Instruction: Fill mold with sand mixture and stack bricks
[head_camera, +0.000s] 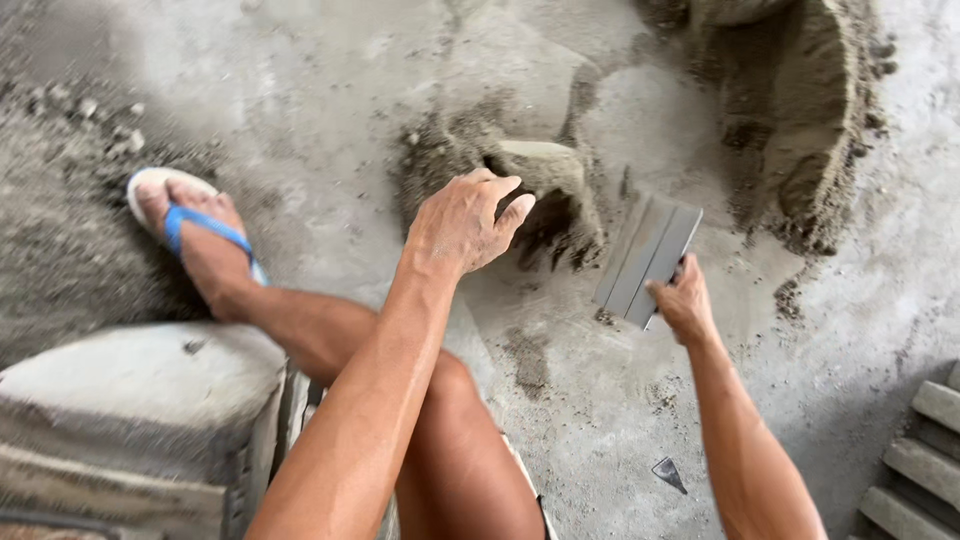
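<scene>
Left hand (465, 220) hovers half-open over a sandy block (545, 175), holding nothing; right hand (685, 300) grips a flat grey scraper (650, 260), blade angled toward the sand.

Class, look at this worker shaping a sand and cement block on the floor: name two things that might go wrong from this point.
1. The left hand presses on the damp moulded block, whose edges already look crumbly; it may break apart.
2. The right hand holds a flat grey board near the block; a careless swing might knock its side in.

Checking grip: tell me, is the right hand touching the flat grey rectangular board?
Touching: the head view shows the right hand gripping the flat grey rectangular board at its lower corner.
</scene>
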